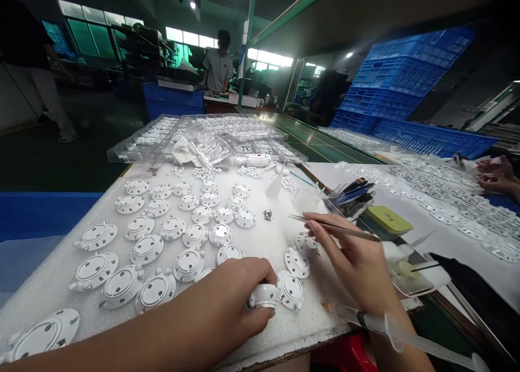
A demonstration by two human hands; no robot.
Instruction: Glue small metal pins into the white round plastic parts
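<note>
My left hand (pixel 231 288) grips a small white round plastic part (pixel 264 296) on its side, thumb below and fingers over the top. Thin metal tweezers (pixel 345 229) are pinched in my right hand (pixel 357 258), their tips pointing left above the white foam sheet (pixel 264 247). Left of the tips lies a little pile of tiny dark metal pieces (pixel 267 215). Similar white discs with dark dots, such as one disc (pixel 290 289) just right of my left hand, lie in rows over the foam. Beneath my right forearm is a syringe (pixel 377 324) with an orange tip.
Clear trays (pixel 162 136) of small white parts stand at the back. On the right are a yellow-lidded box (pixel 388 220), a pen holder (pixel 351 196), flat white parts (pixel 439 198) and stacked blue crates (pixel 390 85). Another person's hands (pixel 498 174) work at far right.
</note>
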